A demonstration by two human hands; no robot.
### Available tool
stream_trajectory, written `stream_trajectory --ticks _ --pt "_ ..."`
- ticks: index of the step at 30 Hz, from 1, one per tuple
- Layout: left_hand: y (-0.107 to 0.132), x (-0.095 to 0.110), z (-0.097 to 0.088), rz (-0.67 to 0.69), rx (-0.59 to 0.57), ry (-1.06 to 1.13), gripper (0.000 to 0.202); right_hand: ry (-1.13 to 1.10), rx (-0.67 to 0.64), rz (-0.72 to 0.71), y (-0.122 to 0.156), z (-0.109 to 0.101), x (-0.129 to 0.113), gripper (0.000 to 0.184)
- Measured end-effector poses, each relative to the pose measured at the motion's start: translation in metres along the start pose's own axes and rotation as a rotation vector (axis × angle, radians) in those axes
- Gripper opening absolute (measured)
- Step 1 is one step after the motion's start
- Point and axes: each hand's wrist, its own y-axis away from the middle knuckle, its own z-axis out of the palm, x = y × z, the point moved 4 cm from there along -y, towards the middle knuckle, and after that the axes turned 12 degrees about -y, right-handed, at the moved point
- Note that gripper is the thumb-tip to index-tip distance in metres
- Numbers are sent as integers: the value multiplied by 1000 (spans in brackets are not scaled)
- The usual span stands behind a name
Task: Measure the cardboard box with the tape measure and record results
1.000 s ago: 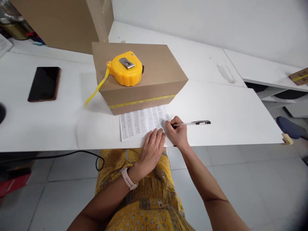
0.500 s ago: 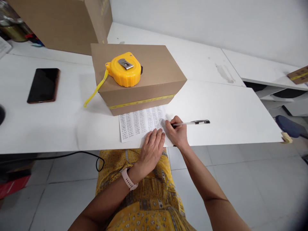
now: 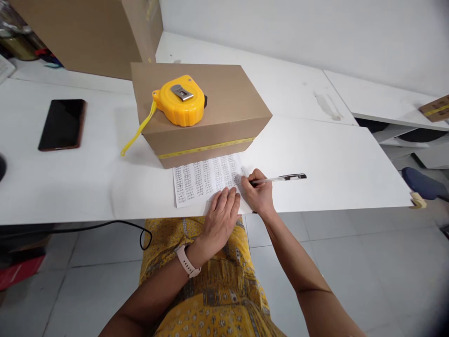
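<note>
A sheet of paper (image 3: 191, 199) filled with columns of small handwriting lies at the table's front edge, its far side under or against a cardboard box (image 3: 206, 135). My left hand (image 3: 221, 216) rests flat on the paper's lower right part, fingers stretched out. In my right hand (image 3: 258, 193) a pen (image 3: 284, 178) is pinched, tip toward the paper's right side; the hand covers the tip itself. On top of the box sits a yellow tape measure (image 3: 183, 104), metal clip upward, its yellow strap (image 3: 138, 131) hanging over the left edge.
A dark phone (image 3: 63, 124) lies on the white table (image 3: 326, 164) at the left. Behind it stands a larger cardboard box (image 3: 101, 37). A black cable (image 3: 105, 225) loops below the front edge. Another small box (image 3: 435, 108) is at the far right.
The view has shifted very slightly. Both hands, the pen and the paper stay practically where they were.
</note>
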Motion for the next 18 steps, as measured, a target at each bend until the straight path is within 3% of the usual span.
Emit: stream_trajectory --ticks 18 --pt "1 0 1 -2 -18 14 50 0 22 15 1 -1 4 34"
